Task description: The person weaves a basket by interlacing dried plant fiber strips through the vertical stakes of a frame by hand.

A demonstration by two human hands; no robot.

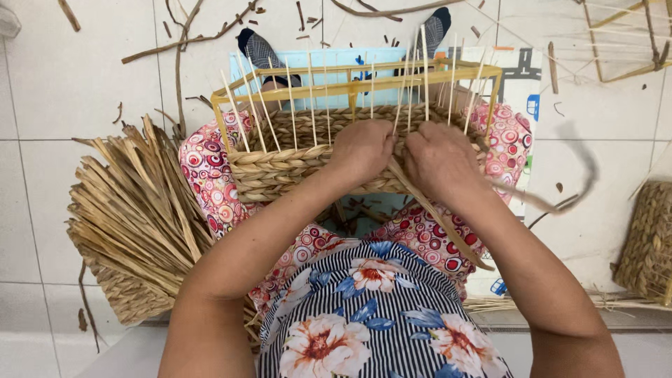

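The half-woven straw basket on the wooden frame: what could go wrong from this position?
1. The thin upright stakes stand close above the left hand and right hand; they might bend or poke a wrist.
2. The loose flat straw strand under the right hand trails over the lap and may snag.
3. The half-woven straw basket rests on the knees and could tip.

Bundle of dried flat reeds (133,210) on white tile floor (63,84) at left. Finished woven basket (647,245) at right edge. Loose twigs (189,38) scattered up top. Light blue mat (329,59) underneath. Wooden frame (630,35) top right.
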